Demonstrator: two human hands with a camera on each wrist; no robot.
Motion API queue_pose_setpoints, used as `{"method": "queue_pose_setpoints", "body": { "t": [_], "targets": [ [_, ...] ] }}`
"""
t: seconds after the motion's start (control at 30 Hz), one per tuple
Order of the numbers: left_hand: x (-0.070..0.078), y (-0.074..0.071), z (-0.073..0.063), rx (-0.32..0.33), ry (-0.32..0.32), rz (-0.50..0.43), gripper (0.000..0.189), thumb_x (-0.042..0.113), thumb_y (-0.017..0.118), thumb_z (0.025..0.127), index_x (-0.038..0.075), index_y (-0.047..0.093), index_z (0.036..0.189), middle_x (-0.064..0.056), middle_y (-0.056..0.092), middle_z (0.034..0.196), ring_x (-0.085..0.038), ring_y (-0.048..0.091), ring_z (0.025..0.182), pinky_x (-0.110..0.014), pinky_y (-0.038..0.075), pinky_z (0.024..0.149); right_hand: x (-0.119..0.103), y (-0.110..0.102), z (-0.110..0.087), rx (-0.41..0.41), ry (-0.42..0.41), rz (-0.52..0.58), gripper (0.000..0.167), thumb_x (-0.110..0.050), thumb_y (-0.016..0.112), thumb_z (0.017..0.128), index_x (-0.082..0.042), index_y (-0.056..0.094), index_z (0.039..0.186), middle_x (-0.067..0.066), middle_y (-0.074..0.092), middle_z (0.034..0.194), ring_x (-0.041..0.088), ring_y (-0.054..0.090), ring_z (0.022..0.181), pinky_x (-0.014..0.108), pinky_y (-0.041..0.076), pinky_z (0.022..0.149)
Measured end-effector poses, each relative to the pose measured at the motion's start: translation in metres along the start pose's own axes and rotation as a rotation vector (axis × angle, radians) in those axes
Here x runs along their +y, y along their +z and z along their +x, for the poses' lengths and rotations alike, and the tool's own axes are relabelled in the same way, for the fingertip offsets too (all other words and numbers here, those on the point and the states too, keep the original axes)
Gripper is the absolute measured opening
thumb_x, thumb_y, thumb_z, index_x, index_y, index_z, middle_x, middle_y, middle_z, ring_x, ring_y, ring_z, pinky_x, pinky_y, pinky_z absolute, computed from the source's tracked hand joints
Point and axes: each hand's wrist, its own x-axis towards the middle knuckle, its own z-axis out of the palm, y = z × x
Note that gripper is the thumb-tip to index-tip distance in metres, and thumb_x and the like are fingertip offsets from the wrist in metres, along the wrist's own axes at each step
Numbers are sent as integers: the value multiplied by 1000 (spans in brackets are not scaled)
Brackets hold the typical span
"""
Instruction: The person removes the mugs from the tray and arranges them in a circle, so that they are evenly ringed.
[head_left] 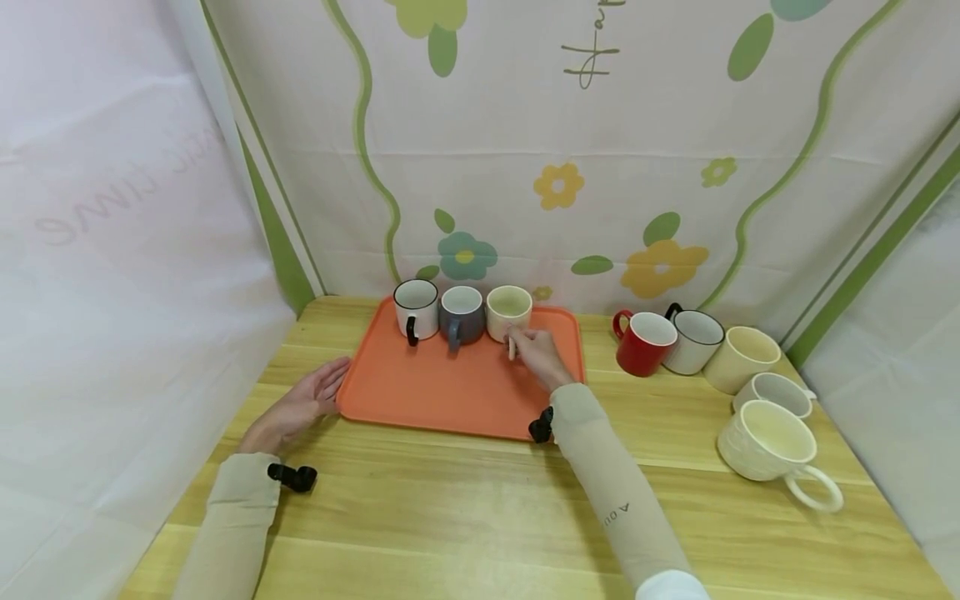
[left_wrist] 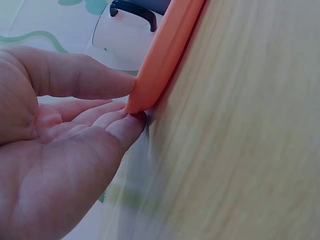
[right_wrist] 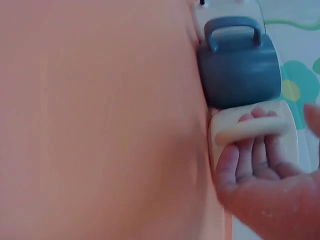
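Note:
An orange tray (head_left: pixel 442 387) lies on the wooden table with three mugs along its far side. At the right of that row is a cream mug (head_left: pixel 508 304); my right hand (head_left: pixel 536 352) holds it by its handle, with fingers hooked through the loop in the right wrist view. Beside it is a grey-blue mug (right_wrist: pixel 240 75), then a white mug (head_left: pixel 417 312) with a black rim and handle. My left hand (head_left: pixel 303 407) is at the tray's left edge. In the left wrist view its thumb and fingertips (left_wrist: pixel 137 122) pinch the rim.
On the table's right stand a red mug (head_left: pixel 637 354), a white mug with black rim (head_left: pixel 692 354), a pale yellow mug (head_left: pixel 731 367), a whitish mug (head_left: pixel 772 392) and a textured cream cup (head_left: pixel 753 450). Printed cloth (head_left: pixel 480 192) hangs behind the table and at both sides.

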Motion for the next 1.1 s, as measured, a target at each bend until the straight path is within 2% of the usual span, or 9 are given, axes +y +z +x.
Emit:
{"method": "queue_pose_setpoints", "body": {
  "t": [0.13,0.23,0.37,0.5,0.63,0.77,0.93,1.1],
  "targets": [
    [-1,0,0,-1,3,-9,97,-23,48,91,-1,-7,168,-23,-8,177,-46,-6,162,-7,42,109,0,4,-2,35,52,85,57,-42,59,107,11,69,92,21,71,94,29,64,87,36,53,89],
    [0,0,0,12,-7,0,97,-23,48,90,-1,-6,168,-22,-7,177,-46,-5,163,-7,41,109,-2,5,-5,47,91,186,46,-35,61,107,7,70,92,9,66,77,20,58,72,30,50,75],
    [2,1,0,21,-20,17,97,-22,48,90,0,-5,168,-22,-6,178,-46,-3,163,-7,41,109,-7,1,-14,36,178,361,34,-27,61,107,-2,64,83,2,56,68,16,48,61,29,40,63],
    [3,1,-1,25,-27,12,97,-22,49,90,0,-4,169,-22,-6,178,-46,-3,163,-8,43,109,-11,-10,-31,-15,252,462,25,-22,56,109,-6,57,90,1,52,70,14,42,61,26,33,60],
    [4,1,-2,33,-39,5,98,-23,49,90,1,-3,169,-20,-5,178,-44,-3,164,-6,43,107,-9,-26,-54,-23,273,452,23,-21,55,109,-4,58,95,-1,56,72,11,46,63,21,35,57],
    [3,1,-2,34,-43,10,98,-23,49,90,2,-4,169,-20,-5,178,-44,-3,164,-5,43,106,-6,-46,-84,19,265,402,28,-22,58,108,-5,64,87,-2,59,70,11,50,63,20,39,57],
    [1,0,0,20,-25,15,97,-22,49,90,0,-4,169,-21,-6,178,-45,-4,163,-6,42,107,-2,-84,-127,-19,212,340,37,-24,52,111,-13,62,77,-4,55,72,10,49,67,19,39,62],
    [2,2,1,19,-29,14,98,-21,49,91,1,-4,169,-20,-5,178,-44,-4,163,-7,41,109,5,-122,-170,-28,144,286,40,-25,50,112,-15,61,75,-5,54,75,10,49,72,21,41,67]
  ]
}}
